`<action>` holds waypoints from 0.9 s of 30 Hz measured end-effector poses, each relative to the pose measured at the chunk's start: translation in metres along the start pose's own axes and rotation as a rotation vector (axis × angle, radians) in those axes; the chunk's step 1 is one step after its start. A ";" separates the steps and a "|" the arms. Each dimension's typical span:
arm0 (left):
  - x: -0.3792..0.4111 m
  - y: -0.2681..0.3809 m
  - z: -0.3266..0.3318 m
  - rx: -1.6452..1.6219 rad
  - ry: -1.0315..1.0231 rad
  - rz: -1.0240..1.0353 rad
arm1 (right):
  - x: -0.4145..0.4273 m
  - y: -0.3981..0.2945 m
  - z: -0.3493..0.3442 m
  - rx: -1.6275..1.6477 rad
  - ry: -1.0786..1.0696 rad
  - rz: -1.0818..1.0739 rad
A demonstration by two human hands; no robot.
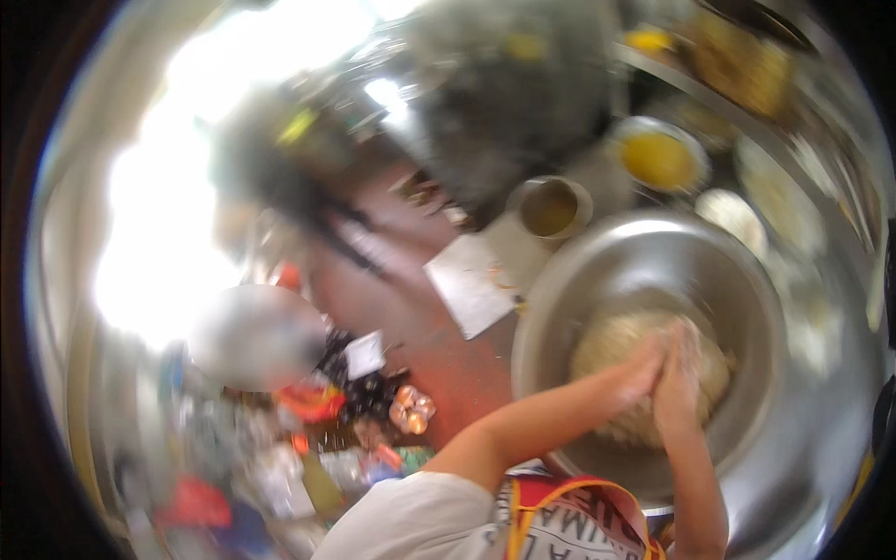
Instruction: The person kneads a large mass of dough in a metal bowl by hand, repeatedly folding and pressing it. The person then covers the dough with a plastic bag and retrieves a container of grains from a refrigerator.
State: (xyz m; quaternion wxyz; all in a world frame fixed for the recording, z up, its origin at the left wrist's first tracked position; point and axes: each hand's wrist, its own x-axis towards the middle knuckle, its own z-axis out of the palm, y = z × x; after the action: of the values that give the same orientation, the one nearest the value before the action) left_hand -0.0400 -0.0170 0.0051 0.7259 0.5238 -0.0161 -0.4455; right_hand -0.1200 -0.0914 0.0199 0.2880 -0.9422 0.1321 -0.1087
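A large mass of pale dough [616, 336] lies in a wide, deep steel bowl [542, 329] before me. Over the dough, my left hand [647, 364] and my right hand [680, 364] are pressed palm to palm, with the fingers pointing towards the bowl's far side. White residue, like flour or dough, coats the right hand's fingers. Whether anything sits between the palms is hidden. Blur keeps me from telling if the fingertips touch the dough.
Beyond the bowl stand a metal pot [553, 206] and a bowl of yellow liquid [658, 159]. A white bowl [731, 217] sits close to the steel rim. Steel worktop [826, 406] runs along the right. Bags and packets [364, 392] lie on the red floor [462, 378] at left.
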 end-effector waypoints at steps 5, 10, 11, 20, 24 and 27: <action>0.025 0.002 -0.023 -0.343 0.098 -0.070 | 0.004 -0.008 0.032 0.708 -0.193 0.048; 0.010 -0.041 -0.015 -0.194 -0.190 0.186 | 0.046 0.023 0.042 0.658 -0.323 0.433; 0.007 -0.043 -0.012 -0.277 -0.231 0.182 | 0.054 0.033 0.040 0.629 -0.338 0.515; 0.026 -0.021 0.007 -0.576 -0.149 0.050 | 0.024 0.037 0.045 1.689 -0.183 0.522; 0.017 -0.037 0.017 -0.082 0.006 0.220 | 0.017 0.027 0.055 1.776 0.043 0.688; -0.005 -0.038 0.022 0.688 0.273 0.789 | 0.018 0.031 0.047 1.674 0.015 0.712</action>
State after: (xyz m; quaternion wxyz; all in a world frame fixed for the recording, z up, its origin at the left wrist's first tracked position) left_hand -0.0780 -0.0328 -0.0125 0.6202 0.7385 -0.2620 -0.0360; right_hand -0.0954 -0.0980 -0.0340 0.8939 -0.3279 0.2950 -0.0798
